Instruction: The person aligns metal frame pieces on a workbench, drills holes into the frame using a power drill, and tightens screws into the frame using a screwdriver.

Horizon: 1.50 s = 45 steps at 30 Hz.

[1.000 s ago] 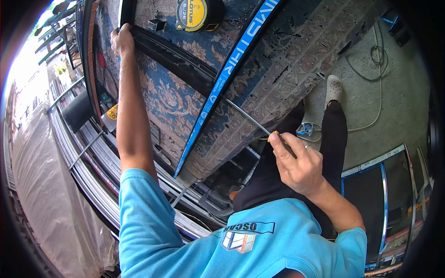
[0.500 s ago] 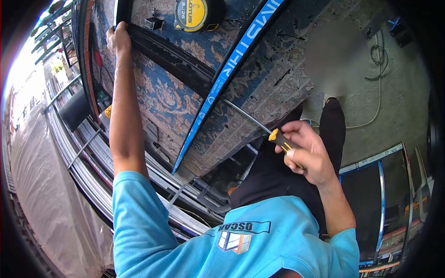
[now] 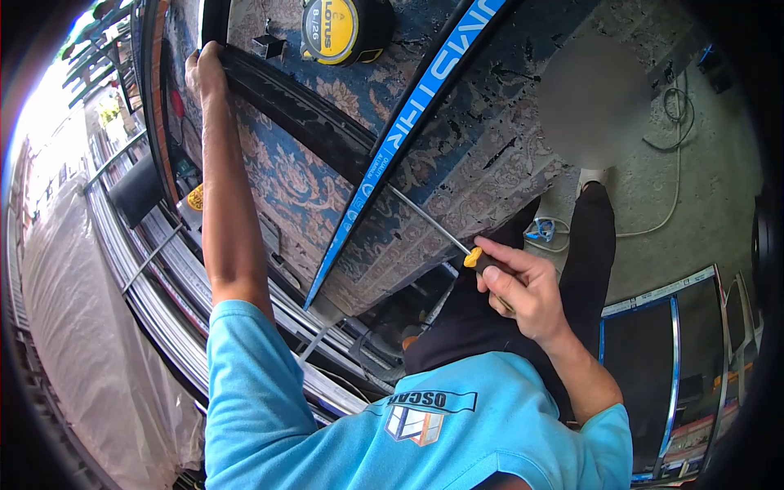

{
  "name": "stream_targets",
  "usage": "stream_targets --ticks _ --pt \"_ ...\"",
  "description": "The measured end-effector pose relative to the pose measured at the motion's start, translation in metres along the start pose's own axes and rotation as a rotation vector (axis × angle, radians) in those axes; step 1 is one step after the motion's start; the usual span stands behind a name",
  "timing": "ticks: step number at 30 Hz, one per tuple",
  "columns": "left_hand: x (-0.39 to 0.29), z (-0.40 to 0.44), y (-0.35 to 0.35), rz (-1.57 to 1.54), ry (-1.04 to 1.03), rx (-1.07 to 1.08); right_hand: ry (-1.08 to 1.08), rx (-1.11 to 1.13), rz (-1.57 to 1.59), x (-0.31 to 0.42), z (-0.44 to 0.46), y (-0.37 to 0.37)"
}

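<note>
My right hand [image 3: 529, 292] is wrapped around the dark and yellow handle of a long screwdriver [image 3: 431, 219]. Its shaft runs up and left to the side of an aluminum profile with blue printed film [image 3: 396, 135], where the tip is hidden. A black profile [image 3: 298, 110] meets that blue-filmed bar from the other side. At the far end of the black profile, near the frame's corner, my left hand [image 3: 207, 72] grips it, with the fingers partly hidden. A yellow and black tape measure [image 3: 333, 28] lies inside the frame.
Patterned carpet [image 3: 294, 175] covers the work surface, with dark scraps scattered on it. Long metal profiles [image 3: 163, 282] are stacked at left beside plastic sheeting [image 3: 90, 327]. Another frame [image 3: 674, 359] stands at lower right. A cable [image 3: 676, 184] lies on the floor.
My right hand has shifted slightly left and up toward the blue-filmed bar, and its fingers have closed further around the screwdriver handle. My left hand keeps its hold on the black profile.
</note>
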<state>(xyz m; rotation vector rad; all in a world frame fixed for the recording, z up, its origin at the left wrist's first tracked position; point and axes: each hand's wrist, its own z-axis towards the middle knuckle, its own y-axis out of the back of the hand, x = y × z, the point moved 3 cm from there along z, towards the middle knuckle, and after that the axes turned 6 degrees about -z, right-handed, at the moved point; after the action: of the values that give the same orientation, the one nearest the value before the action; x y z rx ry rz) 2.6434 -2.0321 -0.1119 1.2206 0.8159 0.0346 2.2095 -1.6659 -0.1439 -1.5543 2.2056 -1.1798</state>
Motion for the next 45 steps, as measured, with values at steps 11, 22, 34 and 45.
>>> stream_targets --ticks 11,22,34,45 --pt "0.02 0.025 0.0 0.273 -0.101 -0.004 0.653 -0.182 -0.741 0.029 -0.027 -0.02" --pt "0.03 0.028 -0.003 -0.145 -0.163 0.132 0.978 -0.32 -1.338 0.011 -0.016 -0.016" --pt "0.013 0.007 -0.001 -0.204 -0.071 0.103 0.229 -0.117 -0.333 -0.001 -0.002 0.001" --pt "0.014 0.016 -0.001 0.233 -0.192 -0.015 0.625 -0.085 -0.742 0.025 -0.028 -0.021"
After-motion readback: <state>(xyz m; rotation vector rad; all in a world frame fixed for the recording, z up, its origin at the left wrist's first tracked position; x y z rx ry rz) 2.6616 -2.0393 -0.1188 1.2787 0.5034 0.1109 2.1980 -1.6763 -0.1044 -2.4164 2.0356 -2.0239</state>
